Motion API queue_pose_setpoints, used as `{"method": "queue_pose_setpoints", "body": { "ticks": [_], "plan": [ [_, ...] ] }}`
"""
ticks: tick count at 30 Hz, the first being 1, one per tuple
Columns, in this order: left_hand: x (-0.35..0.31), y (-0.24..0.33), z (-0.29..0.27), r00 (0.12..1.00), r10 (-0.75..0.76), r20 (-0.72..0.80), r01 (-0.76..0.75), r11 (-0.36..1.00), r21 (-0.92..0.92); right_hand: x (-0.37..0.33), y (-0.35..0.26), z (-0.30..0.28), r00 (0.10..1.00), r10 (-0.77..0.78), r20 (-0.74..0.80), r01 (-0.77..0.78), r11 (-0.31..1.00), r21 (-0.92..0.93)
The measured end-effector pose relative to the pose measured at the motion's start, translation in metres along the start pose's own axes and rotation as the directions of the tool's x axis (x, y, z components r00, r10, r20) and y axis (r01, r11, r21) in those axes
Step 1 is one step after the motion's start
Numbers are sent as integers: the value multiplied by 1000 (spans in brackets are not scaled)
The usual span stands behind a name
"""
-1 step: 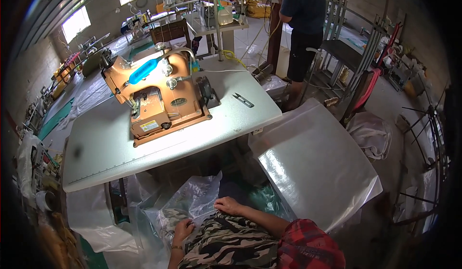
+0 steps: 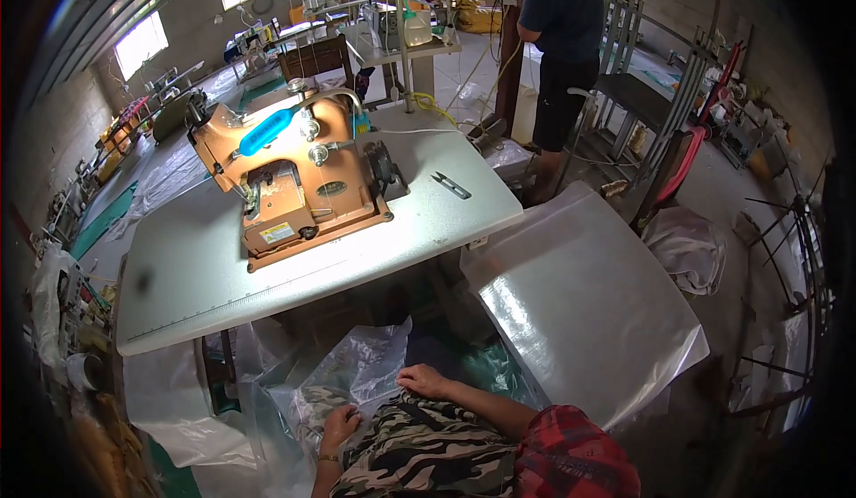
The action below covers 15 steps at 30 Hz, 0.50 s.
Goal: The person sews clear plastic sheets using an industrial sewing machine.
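Note:
Clear plastic sheet [image 2: 361, 355] lies over my lap and hangs toward the floor below the table. At its near edge, my left hand [image 2: 340, 428] is closed, its fingers curled against camouflage cloth [image 2: 419, 449]. Farther right, my right hand [image 2: 423, 379] is also closed at the edge of the plastic, by my knee; its fingertips are partly hidden. In front of me, an orange-brown sewing machine [image 2: 303, 172] with a blue lamp-like attachment [image 2: 266, 132] stands on the white table [image 2: 428, 222]. Small thread snips [image 2: 451, 186] lie to the machine's right, away from both hands.
A broad translucent plastic sheet [image 2: 588, 293] slopes down at the table's right. Beyond it stands a person in dark clothes [image 2: 566, 43], beside a metal-framed rack [image 2: 637, 97]. A thin metal stand [image 2: 794, 275] is at far right. More plastic [image 2: 178, 400] hangs at lower left.

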<state>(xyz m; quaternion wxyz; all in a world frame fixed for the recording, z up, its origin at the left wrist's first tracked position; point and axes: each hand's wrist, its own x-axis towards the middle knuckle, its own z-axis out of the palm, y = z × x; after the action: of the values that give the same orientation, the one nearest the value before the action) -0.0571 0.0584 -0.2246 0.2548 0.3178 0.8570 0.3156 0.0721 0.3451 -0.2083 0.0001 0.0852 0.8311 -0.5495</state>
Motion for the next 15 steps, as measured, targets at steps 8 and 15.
{"method": "queue_pose_setpoints", "body": {
  "ticks": [8, 15],
  "plan": [
    [-2, 2, 0, 1000, 8, 2, -8, 1000, 29, 0, 4, 3, 1000, -22, -1, 22, 1000, -15],
    [-3, 11, -4, 1000, 12, 8, -13, 999, 42, -1, 1, 1, 999, 32, 36, -33, 999, 13]
  ]
}}
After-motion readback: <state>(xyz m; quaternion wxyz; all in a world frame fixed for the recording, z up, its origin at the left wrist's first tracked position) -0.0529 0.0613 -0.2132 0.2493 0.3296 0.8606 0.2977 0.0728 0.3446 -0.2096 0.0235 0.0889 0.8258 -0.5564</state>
